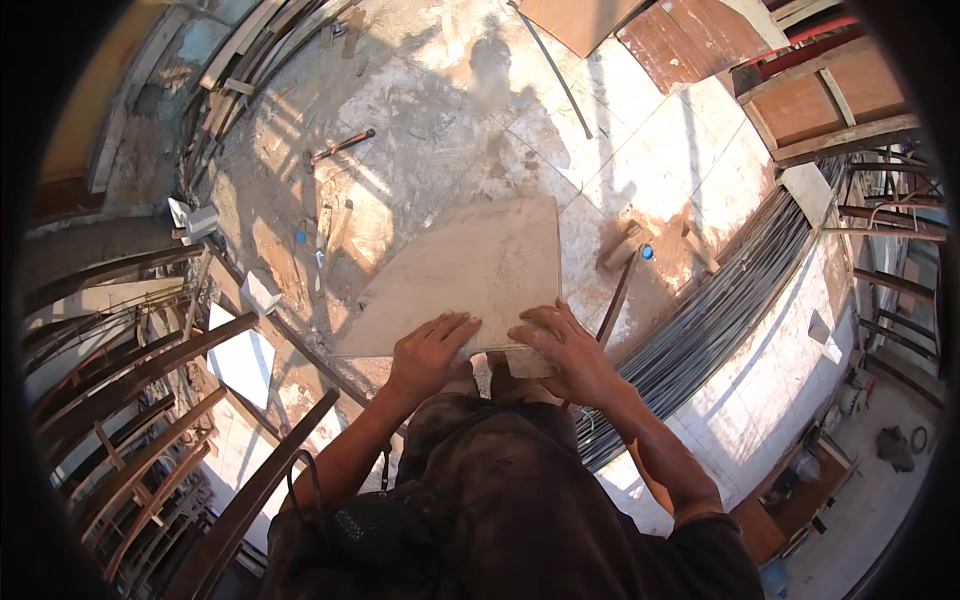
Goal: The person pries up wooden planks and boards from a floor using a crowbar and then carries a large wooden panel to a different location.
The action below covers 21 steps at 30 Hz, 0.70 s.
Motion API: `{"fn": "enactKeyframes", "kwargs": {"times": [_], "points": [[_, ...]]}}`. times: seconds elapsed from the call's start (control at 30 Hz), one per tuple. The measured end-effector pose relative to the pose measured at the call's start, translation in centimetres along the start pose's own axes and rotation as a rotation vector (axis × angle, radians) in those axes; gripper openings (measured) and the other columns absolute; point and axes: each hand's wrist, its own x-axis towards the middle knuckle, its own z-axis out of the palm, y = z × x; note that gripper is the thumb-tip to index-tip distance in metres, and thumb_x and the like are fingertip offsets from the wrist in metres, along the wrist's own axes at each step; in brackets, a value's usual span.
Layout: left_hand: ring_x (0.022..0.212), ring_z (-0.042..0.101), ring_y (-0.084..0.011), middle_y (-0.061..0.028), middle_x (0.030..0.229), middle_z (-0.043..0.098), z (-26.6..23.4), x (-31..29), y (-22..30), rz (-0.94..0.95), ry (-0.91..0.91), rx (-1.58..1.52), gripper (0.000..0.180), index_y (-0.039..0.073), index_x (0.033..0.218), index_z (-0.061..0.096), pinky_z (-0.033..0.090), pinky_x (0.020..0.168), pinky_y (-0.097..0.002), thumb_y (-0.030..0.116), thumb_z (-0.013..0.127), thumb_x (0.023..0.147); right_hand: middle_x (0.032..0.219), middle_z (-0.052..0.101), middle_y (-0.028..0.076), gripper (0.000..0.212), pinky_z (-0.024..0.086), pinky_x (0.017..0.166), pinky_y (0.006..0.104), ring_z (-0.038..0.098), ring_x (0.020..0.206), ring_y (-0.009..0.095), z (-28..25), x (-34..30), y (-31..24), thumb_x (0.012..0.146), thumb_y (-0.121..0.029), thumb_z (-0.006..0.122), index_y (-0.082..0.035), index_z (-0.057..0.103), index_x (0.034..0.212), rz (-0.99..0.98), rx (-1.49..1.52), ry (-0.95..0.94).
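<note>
A flat, light-brown board (470, 260), which looks like plywood, spreads before me with one slanted side on the left. My left hand (432, 350) grips its near edge, the fingers curled over the top face. To the right, my right hand (560, 350) holds the same edge near the corner, fingers bent on the surface. A small wooden piece (530, 364) shows below the edge beside my right thumb; whether the hand also touches it, I cannot tell. My feet are mostly hidden beneath the board and my clothes.
Beyond the board, a hammer (342, 148) with an orange-and-black handle lies on the dusty tiled floor (440, 130). A thin bar (556, 75) lies farther off. Long metal rods (700, 300) are bundled at right, near wooden blocks (626, 246). Dark beams (150, 365) crowd the left.
</note>
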Motion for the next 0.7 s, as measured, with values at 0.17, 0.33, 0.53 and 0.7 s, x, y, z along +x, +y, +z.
{"fn": "enactKeyframes", "kwargs": {"times": [0.17,0.33,0.53,0.7], "points": [[0.093,0.07,-0.0315,-0.0132,0.105,0.071,-4.5,4.0,-4.0,-0.168,0.129,-0.042,0.039,0.014,0.122,0.065,0.055,0.075,-0.0406,0.012,0.07,0.084,0.141,0.046,0.019,0.085,0.044,0.107,0.0482,0.048,0.129,0.04,-1.7,5.1,-0.4,0.07,-0.012,0.084,-0.015,0.043,0.145,0.266,0.153,0.507],[0.065,0.062,-0.0366,-0.0226,0.073,0.062,-7.2,7.2,-8.7,-0.478,0.335,-0.031,0.029,0.008,0.12,0.063,0.046,0.06,-0.0448,0.027,0.055,0.1,0.129,0.057,0.022,0.061,0.049,0.098,0.0435,0.058,0.119,0.038,-0.7,2.1,3.4,0.081,-0.02,0.078,-0.005,0.053,0.135,0.434,0.177,0.593],[0.071,0.06,-0.0295,-0.0189,0.079,0.065,-7.9,9.8,-14.5,-0.565,0.687,-0.176,0.043,0.002,0.113,0.064,0.046,0.068,-0.0424,0.042,0.052,0.103,0.113,0.067,0.021,0.048,0.051,0.093,0.0421,0.065,0.107,0.034,6.7,-6.5,5.5,0.084,-0.025,0.075,-0.003,0.061,0.123,0.681,0.329,0.264],[0.079,0.062,-0.0372,-0.0194,0.085,0.067,-9.7,8.2,-22.3,-0.755,0.823,-0.021,0.063,-0.003,0.107,0.066,0.047,0.075,-0.0456,0.057,0.047,0.1,0.108,0.069,0.022,0.048,0.053,0.088,0.0421,0.067,0.103,0.034,10.3,-10.3,5.1,0.084,-0.028,0.075,-0.002,0.061,0.122,0.764,0.387,0.135]]}}
